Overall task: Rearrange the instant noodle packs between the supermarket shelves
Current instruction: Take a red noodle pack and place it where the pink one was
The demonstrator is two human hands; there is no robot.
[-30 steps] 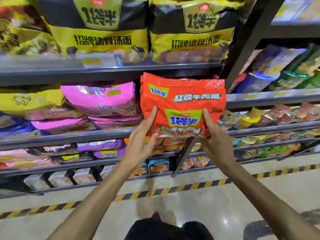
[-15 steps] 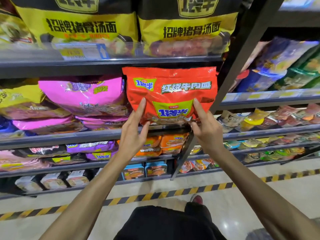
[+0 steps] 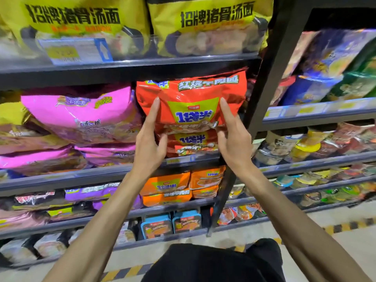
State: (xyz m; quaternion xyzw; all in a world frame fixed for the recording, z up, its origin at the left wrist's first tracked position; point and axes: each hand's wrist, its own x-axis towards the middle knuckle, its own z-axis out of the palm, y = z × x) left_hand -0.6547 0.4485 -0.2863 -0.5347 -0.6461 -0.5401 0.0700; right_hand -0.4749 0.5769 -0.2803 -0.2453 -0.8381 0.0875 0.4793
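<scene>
A large red noodle pack [image 3: 191, 94] with a yellow-green label sits tilted in the second shelf bay, on top of another red pack [image 3: 193, 142]. My left hand [image 3: 149, 139] grips its lower left edge, index finger stretched up the front. My right hand [image 3: 232, 137] grips its lower right edge the same way. The pack's top slips under the shelf above. Pink noodle packs [image 3: 81, 112] lie stacked just to its left.
Yellow-and-black packs [image 3: 207, 25] fill the top shelf behind a clear rail. Orange packs [image 3: 183, 186] sit one shelf lower. A black upright post [image 3: 264, 82] stands right of the red pack. Cup noodles [image 3: 305, 145] and bags fill the right-hand shelves. Striped floor tape [image 3: 345, 226] runs below.
Both hands have carried the red pack forward and up into the second shelf bay, onto the other red pack. The view has closed in on the shelves.
</scene>
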